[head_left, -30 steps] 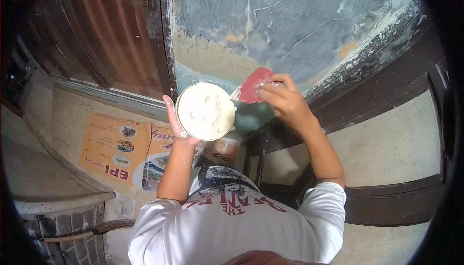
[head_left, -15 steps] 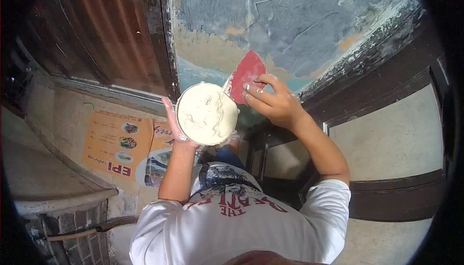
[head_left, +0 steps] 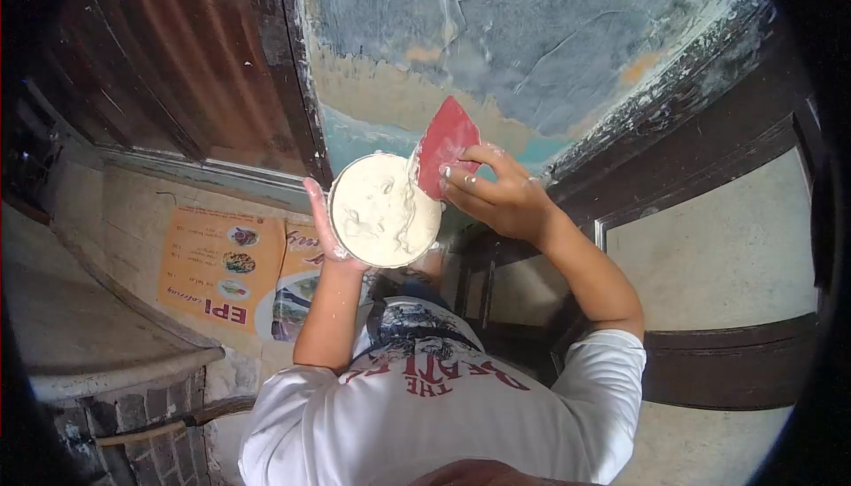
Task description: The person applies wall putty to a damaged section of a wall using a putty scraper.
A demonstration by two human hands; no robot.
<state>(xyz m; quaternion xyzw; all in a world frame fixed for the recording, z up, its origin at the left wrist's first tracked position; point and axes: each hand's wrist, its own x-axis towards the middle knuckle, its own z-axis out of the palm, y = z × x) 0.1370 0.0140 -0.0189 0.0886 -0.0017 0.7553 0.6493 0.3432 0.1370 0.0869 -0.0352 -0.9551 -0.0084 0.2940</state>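
My left hand (head_left: 327, 231) is closed round the side of a round tub of cream-coloured putty (head_left: 383, 211), its thumb along the rim and the other fingers hidden beneath. The putty's surface is lumpy, with a ridge right of the middle. Between the thumb and fingers of my right hand (head_left: 501, 186) is a red putty scraper (head_left: 447, 142), pointed at its upper end. The scraper's left edge carries putty and meets the tub's right rim. White smears mark my right fingertips.
Ahead is a wall (head_left: 532, 52) with patchy grey, beige and turquoise coating. Dark wooden framing (head_left: 727, 362) with pale panels stands at the right, brown corrugated panelling (head_left: 168, 52) at the left. An orange printed banner (head_left: 208, 264) lies on the floor, near a curved ledge (head_left: 124, 375).
The scraper has shifted slightly left and now overlaps the tub's right edge. The tub has moved slightly right. The whole view has tilted a little.
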